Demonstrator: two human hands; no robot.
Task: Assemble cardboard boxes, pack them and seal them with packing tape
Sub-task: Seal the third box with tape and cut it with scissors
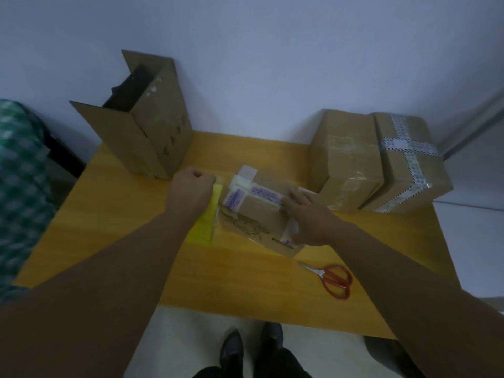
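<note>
A small cardboard box (261, 216) with purple-printed tape over its top lies at the table's middle. My right hand (305, 214) rests on the box's right end, its fingers laid flat over the tape there. My left hand (192, 186) is curled into a fist just left of the box. A faint strip of clear packing tape (225, 178) seems to run from the fist to the box's far left corner. A yellow-green flat object (208, 219) lies under my left wrist, against the box's left side.
Red-handled scissors (331, 279) lie on the yellow table (122, 227) near its front right. A tall open carton (141, 124) stands at the back left. Two taped boxes (351, 162) (409, 165) sit at the back right. A person's checked sleeve (19, 170) is at the left edge.
</note>
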